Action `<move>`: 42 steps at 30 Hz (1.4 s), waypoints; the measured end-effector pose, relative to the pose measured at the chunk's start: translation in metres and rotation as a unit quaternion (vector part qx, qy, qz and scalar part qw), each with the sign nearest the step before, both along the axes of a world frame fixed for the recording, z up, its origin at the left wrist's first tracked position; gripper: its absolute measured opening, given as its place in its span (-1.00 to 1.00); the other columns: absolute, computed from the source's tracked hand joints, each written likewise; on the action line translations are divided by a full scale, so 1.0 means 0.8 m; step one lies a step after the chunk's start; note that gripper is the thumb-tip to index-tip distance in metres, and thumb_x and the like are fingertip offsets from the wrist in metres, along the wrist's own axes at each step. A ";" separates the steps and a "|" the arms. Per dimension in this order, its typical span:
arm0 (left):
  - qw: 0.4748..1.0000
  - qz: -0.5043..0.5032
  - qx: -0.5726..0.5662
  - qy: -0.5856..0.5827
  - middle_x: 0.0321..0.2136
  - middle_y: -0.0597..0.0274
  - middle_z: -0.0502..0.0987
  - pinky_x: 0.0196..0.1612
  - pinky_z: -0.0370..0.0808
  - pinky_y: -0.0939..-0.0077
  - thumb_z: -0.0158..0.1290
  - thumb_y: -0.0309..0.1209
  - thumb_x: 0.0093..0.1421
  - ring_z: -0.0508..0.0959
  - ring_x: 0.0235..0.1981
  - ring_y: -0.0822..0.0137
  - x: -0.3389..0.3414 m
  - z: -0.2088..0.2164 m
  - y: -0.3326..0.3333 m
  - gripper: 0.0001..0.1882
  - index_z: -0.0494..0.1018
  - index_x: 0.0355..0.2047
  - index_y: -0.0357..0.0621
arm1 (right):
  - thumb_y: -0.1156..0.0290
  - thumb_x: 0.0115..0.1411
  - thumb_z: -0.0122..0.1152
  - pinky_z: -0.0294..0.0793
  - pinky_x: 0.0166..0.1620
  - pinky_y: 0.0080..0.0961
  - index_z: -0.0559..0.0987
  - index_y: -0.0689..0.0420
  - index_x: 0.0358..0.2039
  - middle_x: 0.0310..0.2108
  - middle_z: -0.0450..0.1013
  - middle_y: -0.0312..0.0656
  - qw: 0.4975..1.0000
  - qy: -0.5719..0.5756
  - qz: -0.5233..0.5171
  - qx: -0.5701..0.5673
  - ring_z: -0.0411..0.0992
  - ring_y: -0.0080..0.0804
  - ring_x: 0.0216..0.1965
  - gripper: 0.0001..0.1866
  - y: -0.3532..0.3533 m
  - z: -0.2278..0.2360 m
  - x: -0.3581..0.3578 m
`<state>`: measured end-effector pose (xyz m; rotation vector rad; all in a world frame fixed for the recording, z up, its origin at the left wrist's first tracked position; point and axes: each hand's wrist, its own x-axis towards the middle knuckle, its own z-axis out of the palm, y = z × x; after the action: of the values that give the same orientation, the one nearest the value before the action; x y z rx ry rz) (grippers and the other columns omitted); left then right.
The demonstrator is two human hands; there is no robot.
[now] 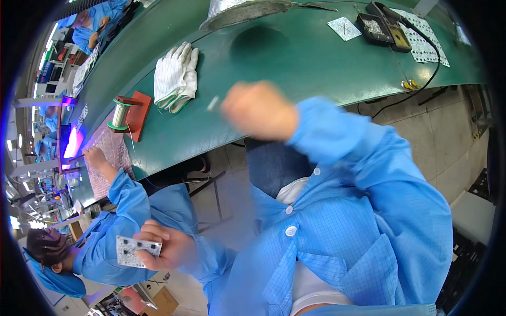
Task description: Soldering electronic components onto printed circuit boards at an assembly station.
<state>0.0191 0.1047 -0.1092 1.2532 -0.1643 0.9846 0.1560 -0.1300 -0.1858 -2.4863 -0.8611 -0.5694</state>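
At the lower left, my left hand (167,246) is closed on a small white circuit board (132,253), thumb on its face, holding it off the table's near side. Dark square components and small holes show on the board. My right hand (258,110) is over the green table (221,126), its fingers curled but smeared by motion. Just left of it a small white piece (213,103) shows blurred; whether the hand touches it I cannot tell. The pair of striped white work gloves (176,76) lies farther left on the table.
A solder wire spool (120,115) on a red-brown stand is left of the gloves. A metal dish (242,13) stands at the back. At far right are a soldering iron stand (382,29), a small board (344,28) and a panel of boards (424,39). A co-worker (113,237) sits at left.
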 end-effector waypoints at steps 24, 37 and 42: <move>0.972 0.152 -0.086 0.158 -0.31 0.15 0.42 -0.45 0.37 0.59 0.06 -0.34 0.04 0.40 -0.42 0.40 -0.041 -0.062 0.030 -0.66 0.35 -0.20 -0.28 | 0.39 -0.02 0.07 0.47 -0.55 -0.39 0.52 0.03 -0.55 -0.56 0.39 -0.19 0.940 -0.140 -0.291 -0.113 0.44 -0.25 -0.54 -0.93 -0.133 -0.008 0.092; 0.979 0.164 0.010 0.123 -0.65 0.23 0.32 -0.66 0.12 0.61 -0.04 -0.28 0.10 0.22 -0.71 0.49 -0.020 -0.063 0.009 -0.74 0.31 -0.38 -0.26 | 0.45 -0.11 0.08 0.44 -0.50 -0.29 0.52 0.06 -0.52 -0.48 0.34 -0.08 0.990 -0.050 0.134 -0.018 0.44 -0.23 -0.53 -0.91 0.087 -0.016 0.039; 0.965 0.188 -0.051 0.175 -0.55 0.21 0.40 -0.63 0.21 0.64 -0.01 -0.29 0.10 0.32 -0.63 0.48 -0.034 -0.066 0.025 -0.69 0.34 -0.27 -0.31 | 0.45 -0.08 0.05 0.40 -0.65 -0.47 0.49 0.05 -0.51 -0.54 0.33 -0.19 0.984 -0.175 0.020 -0.005 0.40 -0.38 -0.62 -0.92 0.049 -0.006 0.052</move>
<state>-0.0084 0.1244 -0.1624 1.3689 0.4095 1.0582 0.1979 -0.0910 -0.1905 -2.4085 -1.0416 -1.0095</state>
